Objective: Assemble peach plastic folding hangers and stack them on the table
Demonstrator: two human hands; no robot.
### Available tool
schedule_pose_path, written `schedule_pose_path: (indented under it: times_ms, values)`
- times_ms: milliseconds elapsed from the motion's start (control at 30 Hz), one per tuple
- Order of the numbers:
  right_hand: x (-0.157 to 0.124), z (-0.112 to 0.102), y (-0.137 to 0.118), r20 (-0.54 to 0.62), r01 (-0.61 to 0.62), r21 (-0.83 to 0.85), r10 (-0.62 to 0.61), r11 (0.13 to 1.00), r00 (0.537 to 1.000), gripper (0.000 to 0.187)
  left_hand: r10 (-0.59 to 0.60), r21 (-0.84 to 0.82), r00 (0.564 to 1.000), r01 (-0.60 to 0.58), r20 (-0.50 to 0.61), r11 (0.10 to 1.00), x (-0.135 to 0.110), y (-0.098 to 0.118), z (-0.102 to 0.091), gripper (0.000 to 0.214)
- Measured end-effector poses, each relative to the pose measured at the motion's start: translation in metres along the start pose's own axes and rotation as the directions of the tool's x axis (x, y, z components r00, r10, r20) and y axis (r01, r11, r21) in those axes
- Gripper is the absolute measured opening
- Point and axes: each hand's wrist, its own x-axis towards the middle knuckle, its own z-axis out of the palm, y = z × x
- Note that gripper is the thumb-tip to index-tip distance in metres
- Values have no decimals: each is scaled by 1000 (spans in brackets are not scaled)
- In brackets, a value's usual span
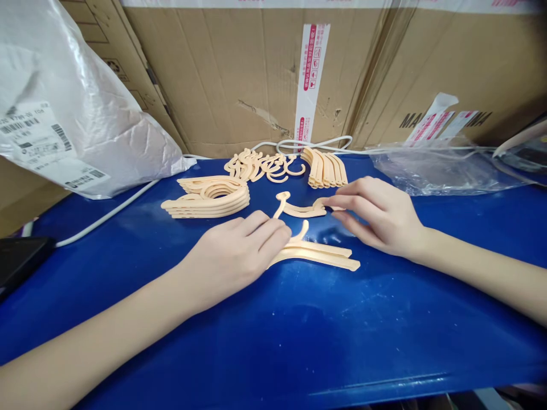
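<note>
My left hand has its fingers closed round a cream plastic folding hanger; two arms stick out to the right and a hook curves up beside them. A slim cream piece with a round end rises by the fingers of that hand; whether it is gripped is unclear. To the right, my right hand reaches in with its fingertips pinched at the end of some curved cream hanger arms lying on the blue table. Its fingers partly cover what they pinch.
Behind the hands are a stack of folded hangers, a heap of loose hooks and a row of hanger arms. Cardboard boxes stand at the back. A white bag, a phone and clear plastic lie around.
</note>
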Motion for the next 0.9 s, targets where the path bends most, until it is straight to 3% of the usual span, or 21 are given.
schedule_pose_path:
  times_ms: [200, 333, 467, 600, 700, 800, 867, 900]
  values:
    - [9, -13, -28, -23, 162, -111, -165, 981, 986, 29, 139, -165, 977, -165, -159, 972, 1, 18, -13, 19]
    - [16, -15, -41, 59, 240, -158, -233, 958, 971, 16, 194, -202, 962, -232, -193, 951, -2, 25, -12, 22]
    - [17, -14, -46, 117, 246, -212, -226, 946, 967, 15, 189, -194, 968, -220, -164, 956, -3, 24, -11, 26]
    - [15, -11, -44, 184, 219, -156, -190, 963, 964, 20, 170, -216, 981, -186, -93, 958, -2, 22, -12, 30]
    - [14, -7, -39, 203, 123, -86, -104, 989, 974, 20, 115, -251, 990, -134, -87, 959, -3, 19, -11, 20]
    - [13, -3, -32, 196, -80, 67, 65, 995, 979, 22, -34, -355, 998, 11, -60, 935, -4, 14, -10, 26]
    - [12, -2, -29, 219, -294, 258, 241, 920, 946, 21, -140, -436, 990, 127, 2, 891, -4, 11, -9, 30]
    - [11, -2, -28, 250, -405, 365, 331, 838, 910, 22, -174, -468, 984, 172, 40, 867, -4, 10, -8, 27]
